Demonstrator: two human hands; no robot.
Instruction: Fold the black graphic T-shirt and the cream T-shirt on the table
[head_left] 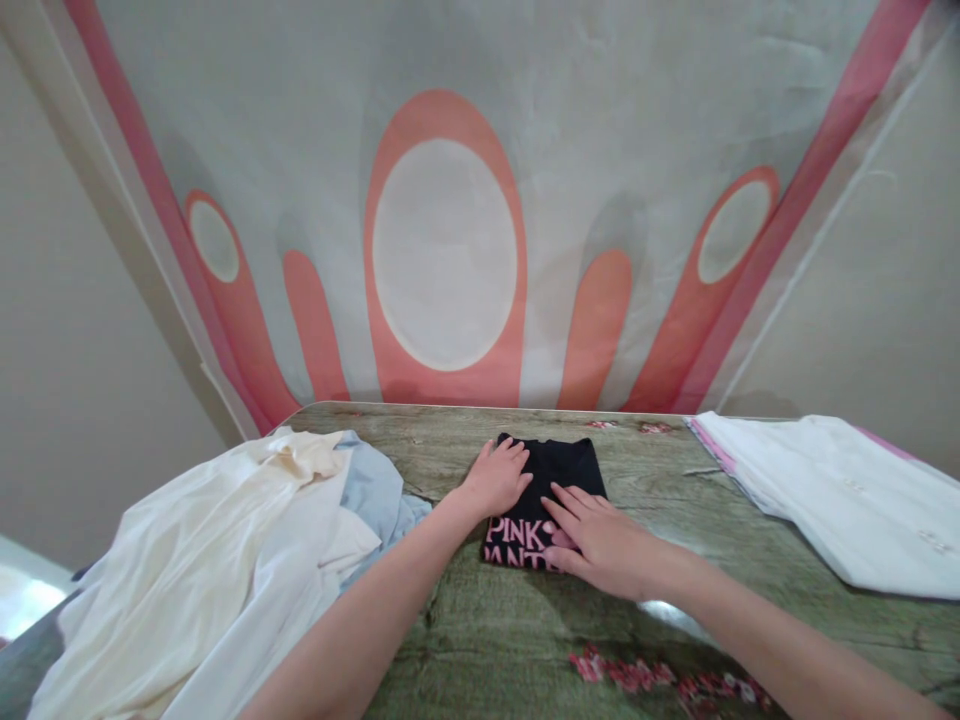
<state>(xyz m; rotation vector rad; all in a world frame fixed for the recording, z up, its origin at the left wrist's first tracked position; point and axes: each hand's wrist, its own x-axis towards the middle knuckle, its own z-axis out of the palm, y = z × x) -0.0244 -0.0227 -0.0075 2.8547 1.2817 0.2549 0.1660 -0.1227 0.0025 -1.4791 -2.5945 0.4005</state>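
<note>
black garment (562,458): matt cloth | table (465,640): wood-grain, glossy | cream garment (210,520): wrinkled cloth

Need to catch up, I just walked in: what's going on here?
A person's left hand and right hand lie open on a folded black garment with pink lettering. A loose heap of pale cloth lies on the table to the left. Flatter white cloth lies to the right.

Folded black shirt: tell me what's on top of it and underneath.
On top lie the left hand and right hand, the latter covering part of the pink lettering. Wood-grained tabletop shows around the folded black shirt; what lies directly beneath is covered.
</note>
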